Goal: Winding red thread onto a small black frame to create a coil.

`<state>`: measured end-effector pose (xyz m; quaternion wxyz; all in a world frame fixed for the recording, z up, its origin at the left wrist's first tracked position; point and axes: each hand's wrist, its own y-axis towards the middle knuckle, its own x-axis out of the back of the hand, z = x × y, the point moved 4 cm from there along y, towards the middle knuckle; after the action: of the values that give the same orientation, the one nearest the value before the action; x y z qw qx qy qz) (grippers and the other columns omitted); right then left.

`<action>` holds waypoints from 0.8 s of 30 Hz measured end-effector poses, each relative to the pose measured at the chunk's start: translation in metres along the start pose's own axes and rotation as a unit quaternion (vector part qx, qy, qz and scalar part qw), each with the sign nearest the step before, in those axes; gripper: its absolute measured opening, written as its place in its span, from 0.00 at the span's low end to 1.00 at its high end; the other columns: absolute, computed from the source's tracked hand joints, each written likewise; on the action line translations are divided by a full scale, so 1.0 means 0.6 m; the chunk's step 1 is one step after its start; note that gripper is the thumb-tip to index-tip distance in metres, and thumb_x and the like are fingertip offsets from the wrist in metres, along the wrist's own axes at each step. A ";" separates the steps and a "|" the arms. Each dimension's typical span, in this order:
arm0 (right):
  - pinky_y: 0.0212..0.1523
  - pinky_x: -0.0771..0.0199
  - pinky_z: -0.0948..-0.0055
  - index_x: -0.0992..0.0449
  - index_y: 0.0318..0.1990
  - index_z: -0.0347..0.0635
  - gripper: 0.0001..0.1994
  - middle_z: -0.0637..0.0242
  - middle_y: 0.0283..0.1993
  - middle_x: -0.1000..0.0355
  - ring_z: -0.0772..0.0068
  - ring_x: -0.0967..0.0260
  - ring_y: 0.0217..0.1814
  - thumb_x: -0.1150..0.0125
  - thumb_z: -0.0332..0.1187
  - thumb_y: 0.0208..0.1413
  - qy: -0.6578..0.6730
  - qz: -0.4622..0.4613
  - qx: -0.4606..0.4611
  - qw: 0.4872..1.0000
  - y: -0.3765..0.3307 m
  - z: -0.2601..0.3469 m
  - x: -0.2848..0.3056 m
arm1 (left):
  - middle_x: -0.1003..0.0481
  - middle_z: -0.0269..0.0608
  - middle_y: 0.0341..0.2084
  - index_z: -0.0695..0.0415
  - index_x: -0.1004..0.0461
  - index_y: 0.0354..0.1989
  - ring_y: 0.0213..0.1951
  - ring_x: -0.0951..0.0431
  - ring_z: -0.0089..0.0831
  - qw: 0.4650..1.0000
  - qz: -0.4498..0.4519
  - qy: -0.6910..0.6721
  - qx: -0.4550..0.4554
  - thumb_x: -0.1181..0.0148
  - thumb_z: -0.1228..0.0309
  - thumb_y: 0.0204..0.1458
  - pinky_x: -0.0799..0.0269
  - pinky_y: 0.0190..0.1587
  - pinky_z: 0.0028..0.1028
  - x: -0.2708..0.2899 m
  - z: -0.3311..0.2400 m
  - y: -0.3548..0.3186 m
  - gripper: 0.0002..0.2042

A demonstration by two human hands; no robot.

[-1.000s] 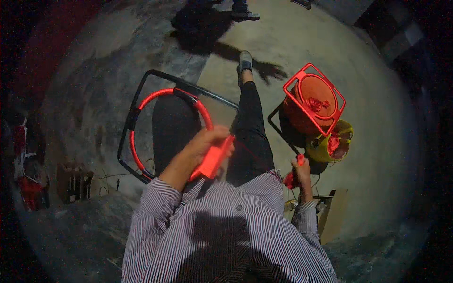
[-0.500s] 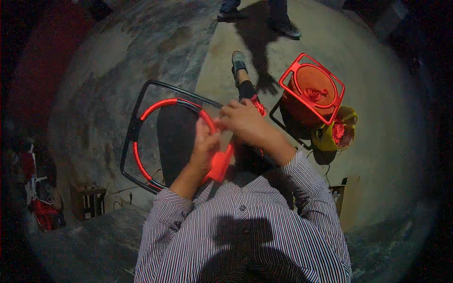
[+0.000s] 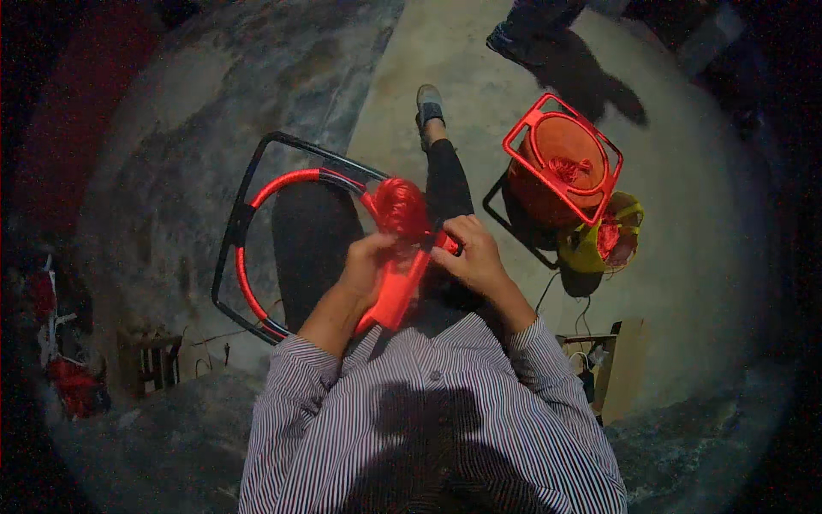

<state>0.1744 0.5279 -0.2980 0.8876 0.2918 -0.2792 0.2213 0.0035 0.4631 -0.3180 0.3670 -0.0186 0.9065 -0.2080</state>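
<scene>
Across my lap lies a black metal frame (image 3: 224, 248) with an inner ring (image 3: 242, 270) that is largely wound with red cord. A loose bundle of shiny red cord (image 3: 401, 206) hangs over the ring's right side. My left hand (image 3: 364, 270) is at the ring just below this bundle; its fingertips are blurred and partly hidden by red material. My right hand (image 3: 473, 255) closes with thumb and fingers on the frame's red-wrapped right side. A flat red strip (image 3: 394, 295) runs down between the hands toward my waist.
A red frame with a ring (image 3: 622, 163) rests on an orange-brown drum (image 3: 548, 193), with red cord on top. Beside it stands a yellow container (image 3: 574, 255) holding red cord. Another person's legs (image 3: 535, 30) are at the far edge. A wooden piece (image 3: 625, 364) stands lower right.
My right hand has moved down and right from the ring's top to the frame's right side, uncovering the red bundle. The other person has moved right.
</scene>
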 end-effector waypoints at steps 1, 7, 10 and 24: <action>0.42 0.31 0.64 0.28 0.39 0.36 0.19 0.59 0.36 0.30 0.57 0.33 0.40 0.33 0.34 0.38 0.010 0.009 -0.044 0.999 0.001 0.001 -0.001 | 0.26 0.49 0.36 0.63 0.31 0.45 0.37 0.25 0.37 1.000 -0.002 0.000 -0.001 0.49 0.62 0.46 0.27 0.40 0.37 0.001 -0.001 -0.002 0.20; 0.40 0.30 0.73 0.28 0.39 0.38 0.14 0.62 0.38 0.29 0.71 0.31 0.39 0.35 0.29 0.43 0.267 0.005 -0.262 0.928 -0.028 -0.041 0.003 | 0.26 0.54 0.38 0.64 0.31 0.44 0.30 0.23 0.40 0.999 -0.031 -0.035 -0.013 0.48 0.61 0.45 0.25 0.25 0.38 -0.025 -0.011 -0.019 0.21; 0.40 0.29 0.74 0.30 0.41 0.39 0.15 0.63 0.39 0.28 0.72 0.30 0.38 0.36 0.27 0.44 0.459 -0.084 -0.286 0.837 -0.032 -0.050 0.003 | 0.27 0.57 0.41 0.65 0.33 0.48 0.31 0.23 0.42 0.997 0.041 -0.050 0.048 0.48 0.61 0.45 0.24 0.27 0.38 -0.025 -0.011 -0.021 0.24; 0.51 0.32 0.65 0.31 0.48 0.33 0.15 0.59 0.43 0.28 0.66 0.30 0.45 0.42 0.27 0.53 0.544 -0.235 -0.161 0.789 -0.024 -0.018 0.100 | 0.24 0.49 0.36 0.66 0.31 0.46 0.38 0.22 0.35 0.996 -0.010 0.049 0.071 0.42 0.64 0.48 0.25 0.41 0.30 -0.031 -0.006 -0.010 0.21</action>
<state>0.2311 0.5382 -0.2737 0.9516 0.0327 0.2952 0.0796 0.0139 0.4626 -0.3012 0.3205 0.0089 0.9061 -0.2759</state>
